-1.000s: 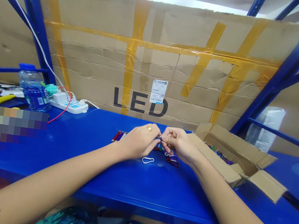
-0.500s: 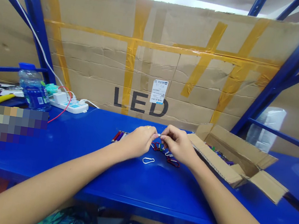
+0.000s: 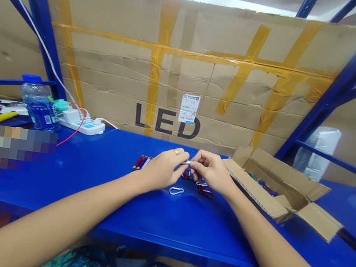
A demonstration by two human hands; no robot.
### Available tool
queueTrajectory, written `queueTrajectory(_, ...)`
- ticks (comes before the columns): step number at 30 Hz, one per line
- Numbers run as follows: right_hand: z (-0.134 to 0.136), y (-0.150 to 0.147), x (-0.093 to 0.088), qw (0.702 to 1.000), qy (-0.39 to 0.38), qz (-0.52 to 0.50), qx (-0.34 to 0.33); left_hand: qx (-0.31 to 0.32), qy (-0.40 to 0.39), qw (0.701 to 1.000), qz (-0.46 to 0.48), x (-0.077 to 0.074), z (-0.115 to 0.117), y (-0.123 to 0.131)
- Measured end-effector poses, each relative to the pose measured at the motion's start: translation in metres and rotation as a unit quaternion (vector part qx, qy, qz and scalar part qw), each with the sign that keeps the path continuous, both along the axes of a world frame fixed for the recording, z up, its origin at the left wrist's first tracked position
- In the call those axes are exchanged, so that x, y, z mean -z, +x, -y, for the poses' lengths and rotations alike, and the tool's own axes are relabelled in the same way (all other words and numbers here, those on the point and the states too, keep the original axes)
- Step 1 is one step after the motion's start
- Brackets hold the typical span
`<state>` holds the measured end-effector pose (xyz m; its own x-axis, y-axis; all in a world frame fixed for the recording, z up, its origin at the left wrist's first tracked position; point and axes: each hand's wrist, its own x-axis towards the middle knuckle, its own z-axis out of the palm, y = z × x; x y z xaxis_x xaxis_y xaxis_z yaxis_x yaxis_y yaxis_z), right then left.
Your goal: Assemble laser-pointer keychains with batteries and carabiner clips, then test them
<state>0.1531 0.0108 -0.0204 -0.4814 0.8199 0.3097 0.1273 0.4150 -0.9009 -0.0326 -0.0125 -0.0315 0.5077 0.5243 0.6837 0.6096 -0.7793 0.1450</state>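
A small silver tube (image 3: 187,163) is held level just above the blue table, between both hands. My right hand (image 3: 209,169) pinches its right end between thumb and fingers. My left hand (image 3: 165,167), with a ring on one finger, is closed about its left end; the fingertips partly hide the grip. Below the hands lies a silver carabiner (image 3: 176,191). A dark red carabiner (image 3: 206,192) rests under my right hand, with several more coloured ones partly covered by the fingers. Left of my left hand, red, purple and silver tubes (image 3: 141,163) lie side by side.
An open cardboard box (image 3: 254,206) with small coloured things inside stands at the right. To the left are a blue-capped bottle (image 3: 39,105) and a white power strip (image 3: 88,126) with cables. A large cardboard panel (image 3: 124,68) closes off the table's back (image 3: 140,216).
My left hand's fingers have shifted and opened slightly around the tube, so more of it shows. My right hand keeps its pinch almost in place.
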Motion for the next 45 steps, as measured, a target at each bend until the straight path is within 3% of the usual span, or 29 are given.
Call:
queueTrajectory(4, 0.001, -0.002, 0.0, 0.99, -0.124, -0.059, -0.026, -0.025, 0.1, 0.99, -0.091, 0.001, -0.001, -0.001)
queueTrajectory(8, 0.002, -0.001, -0.002, 0.953, -0.279, -0.107, -0.059, -0.043, 0.189, 0.969, -0.156, -0.002, -0.001, -0.001)
queueTrajectory(11, 0.004, -0.001, -0.005, 0.939, -0.318, -0.108, -0.076, -0.043, 0.213, 0.962, -0.164, -0.003, -0.001, -0.002)
queueTrajectory(13, 0.005, -0.001, -0.007, 0.955, -0.272, -0.097, -0.062, -0.042, 0.195, 0.968, -0.15, -0.002, -0.002, -0.003)
queueTrajectory(16, 0.008, -0.003, -0.007, 0.991, -0.12, -0.057, -0.004, -0.039, 0.132, 0.987, -0.08, 0.001, -0.004, -0.003)
queueTrajectory(20, 0.007, -0.005, -0.005, 0.999, 0.004, -0.015, 0.033, -0.022, 0.046, 0.998, 0.039, 0.006, -0.007, -0.001)
queueTrajectory(25, 0.003, 0.0, -0.002, 0.992, 0.107, 0.061, 0.03, -0.015, -0.059, 0.989, 0.131, 0.002, -0.007, 0.001)
queueTrajectory(30, 0.002, 0.005, -0.004, 0.94, 0.288, 0.166, 0.081, -0.003, -0.176, 0.969, 0.176, -0.003, -0.002, 0.004)
queueTrajectory(33, 0.002, 0.005, -0.006, 0.938, 0.289, 0.174, 0.078, 0.013, -0.233, 0.95, 0.206, -0.002, -0.003, 0.005)
queueTrajectory(40, 0.002, 0.008, -0.011, 0.981, 0.154, 0.097, 0.072, 0.099, -0.326, 0.894, 0.292, -0.002, -0.009, 0.004)
queueTrajectory(42, 0.002, 0.01, -0.014, 0.987, 0.122, 0.077, 0.076, 0.12, -0.37, 0.863, 0.323, -0.004, -0.01, 0.003)
queueTrajectory(45, 0.001, 0.011, -0.018, 0.991, 0.088, 0.062, 0.078, 0.171, -0.444, 0.786, 0.395, -0.007, -0.011, 0.001)
